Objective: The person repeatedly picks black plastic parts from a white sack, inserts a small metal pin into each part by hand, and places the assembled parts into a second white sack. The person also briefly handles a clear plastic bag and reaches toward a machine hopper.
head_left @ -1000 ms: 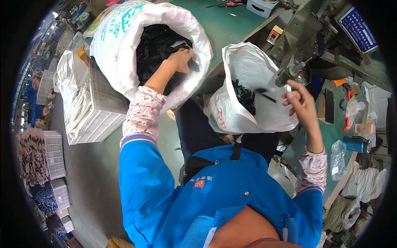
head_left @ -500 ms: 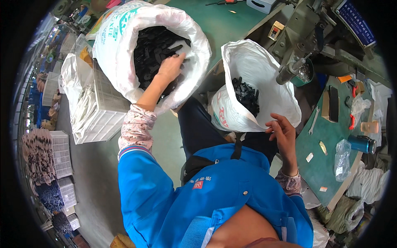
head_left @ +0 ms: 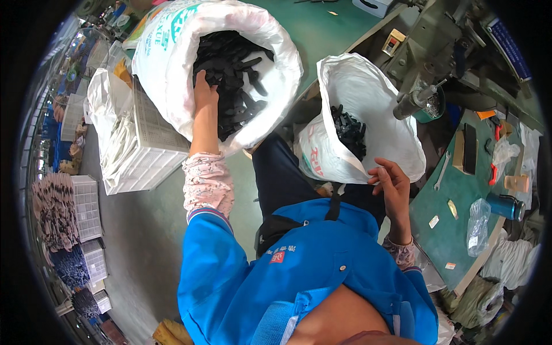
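A large white woven sack (head_left: 175,109) with its rim rolled back lies tilted at the upper left, its mouth facing me. Inside it are many flat, elongated black pieces (head_left: 230,72). My left hand (head_left: 205,95) is in the mouth against the left part of the heap, finger and thumb apart; some fingers are hidden. A smaller white sack (head_left: 394,141) stands open between my knees and the machine, with short black pieces (head_left: 348,132) at its bottom. My right hand (head_left: 394,184) hovers by its near rim, fingers loosely bent and apart, nothing visible in them.
A grey machine (head_left: 422,95) rises beyond the smaller sack. The green bench (head_left: 443,230) on the right bears a wrench (head_left: 442,171), a dark phone-like slab (head_left: 470,149) and a blue flask (head_left: 505,206). White plastic crates (head_left: 158,152) stand on the left.
My left hand has moved from the right part of the heap to its left side. Several black pieces now lie further right, on the white lining. My right hand has barely moved.
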Demonstrator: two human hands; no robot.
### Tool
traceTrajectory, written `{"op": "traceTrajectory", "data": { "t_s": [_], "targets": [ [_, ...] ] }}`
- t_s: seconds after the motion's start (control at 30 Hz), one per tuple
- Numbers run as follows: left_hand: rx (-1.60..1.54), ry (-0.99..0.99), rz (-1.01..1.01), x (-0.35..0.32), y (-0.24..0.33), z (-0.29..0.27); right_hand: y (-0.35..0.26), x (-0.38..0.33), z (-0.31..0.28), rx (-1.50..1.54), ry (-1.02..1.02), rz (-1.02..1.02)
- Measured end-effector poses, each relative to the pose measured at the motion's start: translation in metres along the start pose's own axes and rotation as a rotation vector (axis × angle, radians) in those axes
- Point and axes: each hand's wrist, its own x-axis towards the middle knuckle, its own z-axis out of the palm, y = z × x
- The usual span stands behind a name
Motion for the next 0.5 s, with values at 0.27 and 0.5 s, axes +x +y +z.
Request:
{"op": "traceTrajectory", "data": {
  "t_s": [0.27,0.5],
  "targets": [
    [0.805,-0.261,1.169,-0.058,-0.006,0.012,-0.003,0.014,0.034,0.004,-0.105,0.006],
    [0.709,-0.59,0.747,-0.219,0.004,0.085,-0.021,0.084,0.084,-0.732,0.019,-0.902]
  ]
}}
